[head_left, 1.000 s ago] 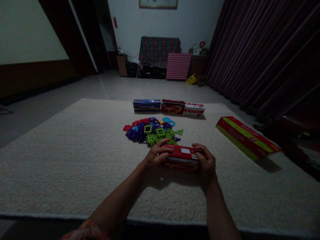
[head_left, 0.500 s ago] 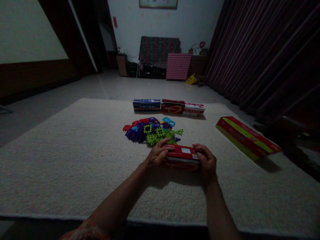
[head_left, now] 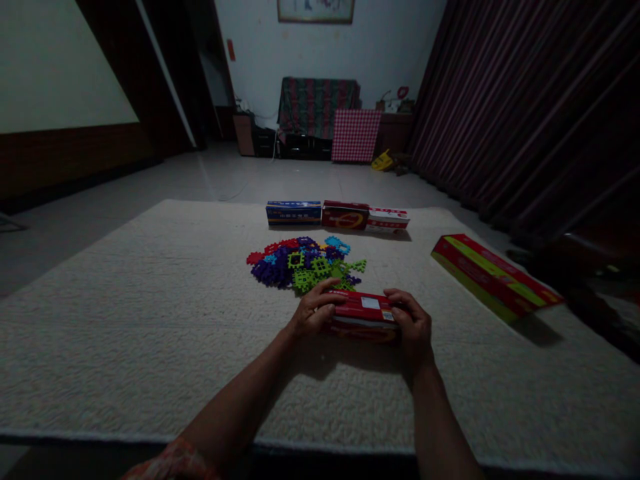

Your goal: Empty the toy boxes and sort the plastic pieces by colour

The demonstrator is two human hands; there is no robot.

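Observation:
A red cardboard box [head_left: 364, 316] with a white label on top lies lengthwise across the mat in front of me. My left hand [head_left: 316, 311] grips its left end, thumb on the near side and fingers over the top. At the right end, my right hand [head_left: 412, 323] is closed round the box. Just beyond the box is a heap of plastic interlocking pieces [head_left: 295, 261] in purple, green, red and blue. The undersides of both hands are hidden.
Along the mat's [head_left: 150, 320] far part stand a blue box [head_left: 293, 213], a dark red box [head_left: 345, 215] and a white-and-red box [head_left: 388, 220] in a row. A larger red-and-yellow box [head_left: 493, 275] lies at the right. Dark curtains [head_left: 480, 100] hang beyond it.
The view has tilted up very slightly. Both hands keep their hold on the red box, and the box and the plastic pieces have not visibly moved.

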